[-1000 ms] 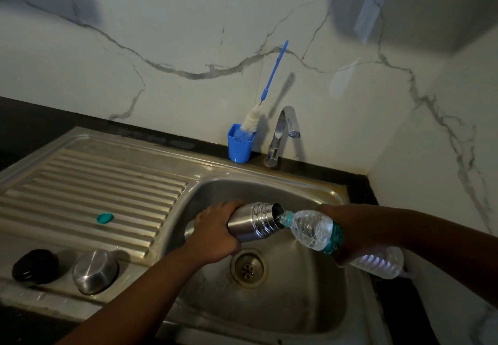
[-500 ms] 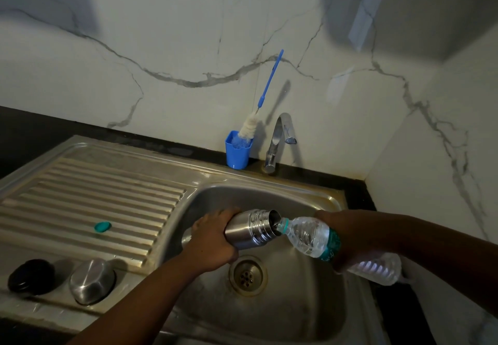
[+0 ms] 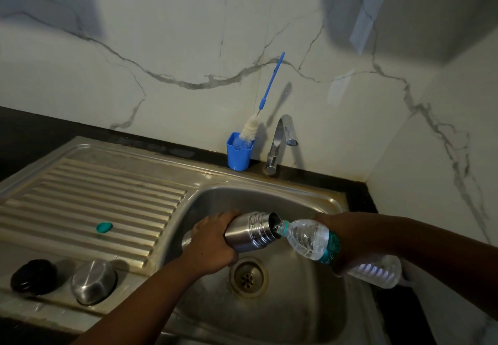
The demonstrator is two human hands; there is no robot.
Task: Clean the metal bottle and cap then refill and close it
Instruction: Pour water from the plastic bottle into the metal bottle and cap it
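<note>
Metal bottle (image 3: 246, 233): held over the sink basin (image 3: 310, 312), above the drain (image 3: 248, 276). Long axis lies nearly level, tilted slightly; open mouth points right and a little up, base points left behind the hand. Brushed steel body, ribbed rings round the neck, uncapped, dark inside.

Left hand (image 3: 213, 245): fingers wrapped round the bottle's middle, holding it.

Plastic water bottle (image 3: 320, 241): clear, teal label, tilted with its neck touching the metal bottle's mouth, base up to the right. Water visible inside.

Right hand (image 3: 342, 237): grips the plastic bottle around its labelled middle; the fingers themselves are mostly hidden.

Steel cap (image 3: 93, 281): dome-shaped, resting on the sink's near left ledge. Black round lid (image 3: 33, 277) just beside it, to its left.

Small teal cap (image 3: 104, 227): lying on the ribbed draining board (image 3: 80, 199).

Blue cup (image 3: 239, 154): at the wall, beside the tap (image 3: 279, 145), holding a bottle brush (image 3: 249, 132) with a blue handle leaning right.
</note>
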